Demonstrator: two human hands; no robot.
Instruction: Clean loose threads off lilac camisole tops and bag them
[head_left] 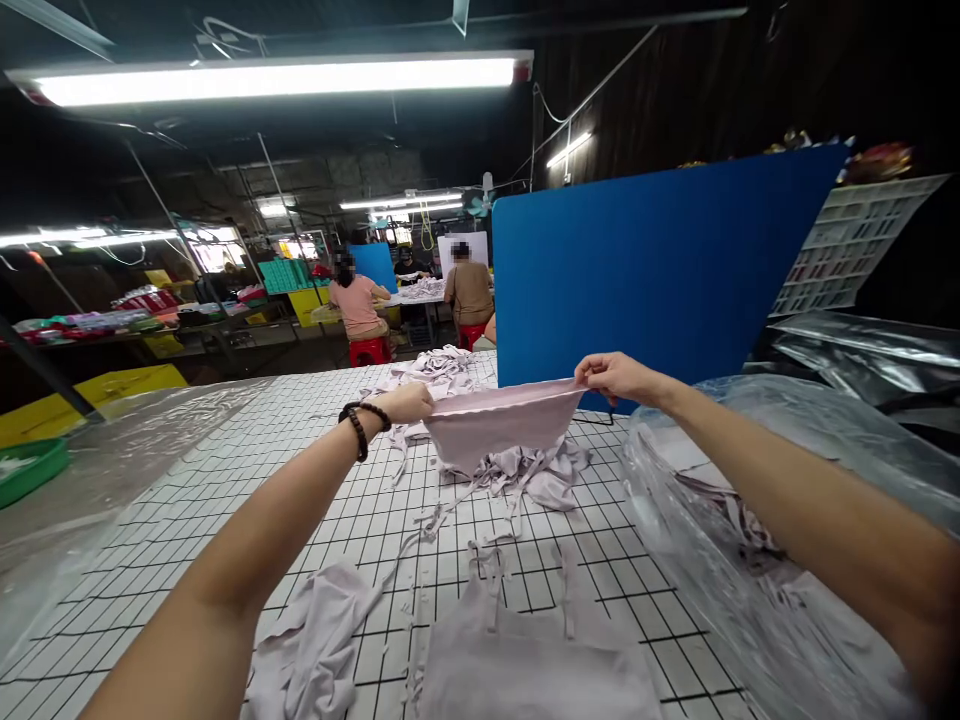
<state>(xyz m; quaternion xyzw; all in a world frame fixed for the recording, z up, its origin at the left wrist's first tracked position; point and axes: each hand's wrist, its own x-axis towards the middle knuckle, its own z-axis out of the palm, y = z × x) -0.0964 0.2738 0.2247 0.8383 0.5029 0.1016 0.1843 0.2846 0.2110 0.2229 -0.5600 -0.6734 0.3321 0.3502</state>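
Observation:
Between my two hands a pale lilac garment (pixel 502 420) is stretched out by its upper edge above the table. My left hand (pixel 409 402), with dark bead bracelets at the wrist, is closed on its left corner. At the right corner, the fingers of my right hand (pixel 609 377) pinch the same edge. Below hangs or lies a crumpled heap of matching cloth (pixel 551 480); where the held garment ends is hard to tell. Nearer me, a strappy camisole (pixel 536 665) lies flat, with a bunched lilac piece (pixel 322 630) to its left.
A black-and-white grid cloth (pixel 187 520) covers the table. More lilac pieces (pixel 442 370) lie at its far end. A blue panel (pixel 645 270) stands behind my right hand. Clear plastic (pixel 660 500) wraps cloth at right. A green basin (pixel 34 475) is at left. Several people sit farther back.

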